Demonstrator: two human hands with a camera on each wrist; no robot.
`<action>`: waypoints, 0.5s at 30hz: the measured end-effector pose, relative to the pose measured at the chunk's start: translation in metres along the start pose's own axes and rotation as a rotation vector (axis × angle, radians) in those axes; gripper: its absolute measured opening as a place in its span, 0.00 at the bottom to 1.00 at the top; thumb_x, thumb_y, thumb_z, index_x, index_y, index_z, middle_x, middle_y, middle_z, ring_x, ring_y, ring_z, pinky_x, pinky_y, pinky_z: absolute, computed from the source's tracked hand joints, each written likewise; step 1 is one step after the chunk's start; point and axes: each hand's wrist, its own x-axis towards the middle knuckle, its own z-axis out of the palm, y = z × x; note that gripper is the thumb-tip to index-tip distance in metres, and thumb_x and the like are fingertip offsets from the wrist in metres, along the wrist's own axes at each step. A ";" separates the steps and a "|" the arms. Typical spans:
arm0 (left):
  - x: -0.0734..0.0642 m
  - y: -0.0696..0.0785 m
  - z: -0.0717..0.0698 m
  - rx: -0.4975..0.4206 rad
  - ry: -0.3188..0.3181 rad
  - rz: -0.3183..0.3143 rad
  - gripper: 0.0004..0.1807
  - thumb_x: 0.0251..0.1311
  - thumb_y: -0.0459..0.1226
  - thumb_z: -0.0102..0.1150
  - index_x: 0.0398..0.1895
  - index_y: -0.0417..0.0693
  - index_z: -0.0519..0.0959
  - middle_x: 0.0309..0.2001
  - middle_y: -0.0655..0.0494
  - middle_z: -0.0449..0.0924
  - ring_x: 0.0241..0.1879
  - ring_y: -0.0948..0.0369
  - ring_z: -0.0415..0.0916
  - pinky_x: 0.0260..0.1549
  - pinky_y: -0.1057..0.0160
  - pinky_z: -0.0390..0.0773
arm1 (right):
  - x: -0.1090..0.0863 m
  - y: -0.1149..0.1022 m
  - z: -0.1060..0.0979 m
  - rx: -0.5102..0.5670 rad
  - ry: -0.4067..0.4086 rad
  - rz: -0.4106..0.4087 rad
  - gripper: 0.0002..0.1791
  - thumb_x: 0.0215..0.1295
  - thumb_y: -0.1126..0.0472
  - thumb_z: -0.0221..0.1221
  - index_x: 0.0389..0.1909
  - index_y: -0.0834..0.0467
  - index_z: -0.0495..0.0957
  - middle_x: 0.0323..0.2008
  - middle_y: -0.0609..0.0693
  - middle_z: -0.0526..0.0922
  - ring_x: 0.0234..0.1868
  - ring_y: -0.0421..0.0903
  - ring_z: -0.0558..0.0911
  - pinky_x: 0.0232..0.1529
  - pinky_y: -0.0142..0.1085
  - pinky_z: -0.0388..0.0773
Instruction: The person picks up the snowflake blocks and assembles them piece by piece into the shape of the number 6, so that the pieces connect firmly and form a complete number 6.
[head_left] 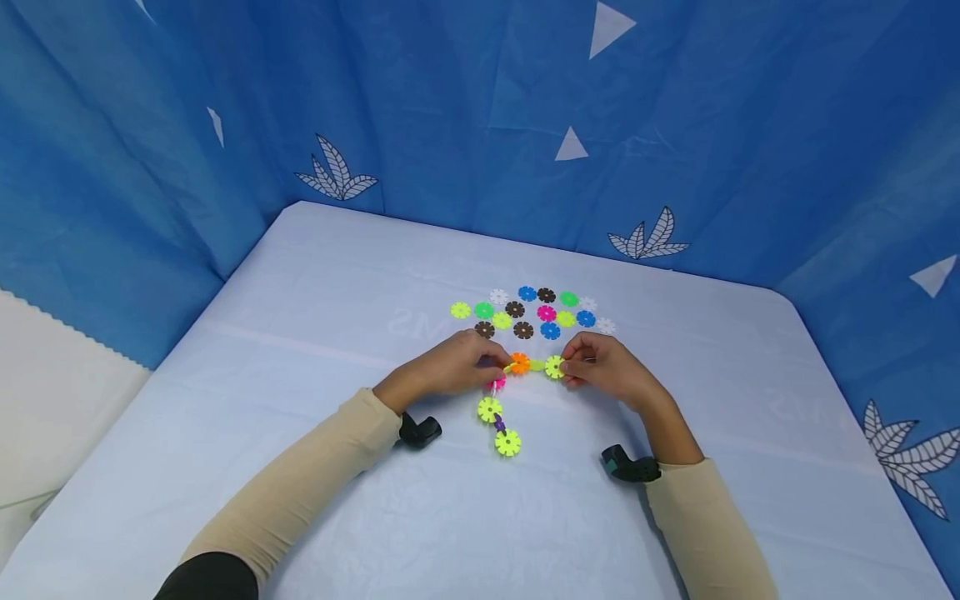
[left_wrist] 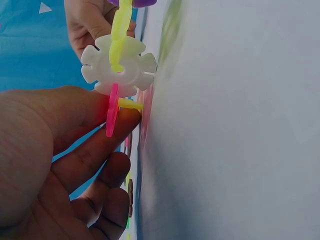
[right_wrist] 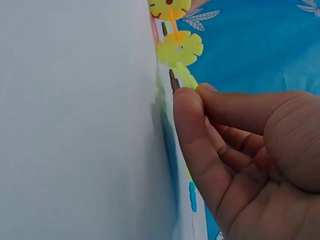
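A chain of notched interlocking plastic discs lies bent between the hands. My left hand [head_left: 463, 363] pinches the chain by its pink disc [left_wrist: 112, 111], thumb on one side and fingers on the other. Beside that, a white disc [left_wrist: 120, 65] slots into the pink one. My right hand [head_left: 606, 367] pinches the yellow-green disc [head_left: 554, 367] at the chain's right end between thumb and index finger. Between the hands runs an orange disc [head_left: 519, 363]. Toward the person, the chain continues through a yellow-green disc [head_left: 489, 409] and a purple disc [head_left: 500, 424] to another yellow-green disc [head_left: 507, 442].
Just beyond the hands, several loose discs lie flat, including a brown disc [head_left: 523, 331], a blue disc [head_left: 551, 331] and a green disc [head_left: 484, 310]. They rest on a white-covered table [head_left: 337, 275], with a blue curtain [head_left: 480, 108] behind it.
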 end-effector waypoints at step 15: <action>0.000 0.001 0.000 -0.002 0.000 0.006 0.13 0.66 0.33 0.66 0.52 0.42 0.86 0.47 0.55 0.86 0.49 0.60 0.80 0.54 0.61 0.77 | 0.003 -0.002 0.011 0.072 0.002 0.064 0.06 0.69 0.67 0.64 0.38 0.64 0.76 0.35 0.58 0.84 0.33 0.49 0.86 0.39 0.36 0.84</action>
